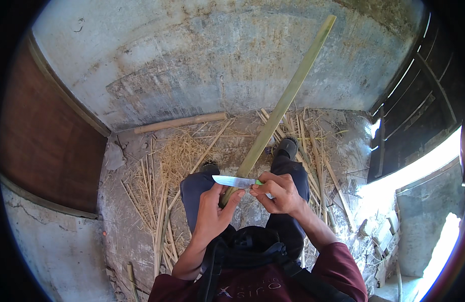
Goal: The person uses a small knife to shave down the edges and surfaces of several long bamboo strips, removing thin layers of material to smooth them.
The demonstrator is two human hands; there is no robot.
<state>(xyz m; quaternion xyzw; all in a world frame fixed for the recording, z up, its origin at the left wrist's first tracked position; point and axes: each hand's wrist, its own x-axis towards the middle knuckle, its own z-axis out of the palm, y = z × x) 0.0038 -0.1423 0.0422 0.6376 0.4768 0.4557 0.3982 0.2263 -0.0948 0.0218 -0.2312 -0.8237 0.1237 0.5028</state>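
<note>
A knife (pixel 236 181) with a shiny blade and a green handle is in my right hand (pixel 284 195), its fingers closed round the handle. The blade points left and lies across a long green split bamboo strip (pixel 287 100) close to the strip's near end. That end is gripped by my left hand (pixel 212 215), with the thumb near the blade's edge. From my hands the strip slants away up and to the right, past my right shoe. I cannot tell whether the blade has cut into the bamboo.
Pale shavings (pixel 184 156) lie on the floor by my left leg, and several thin bamboo strips (pixel 159 226) are beside them. A bamboo pole (pixel 182 122) rests along the foot of the stained wall (pixel 202 65). More strips (pixel 320 161) lie right of my legs, near broken rubble (pixel 386 234).
</note>
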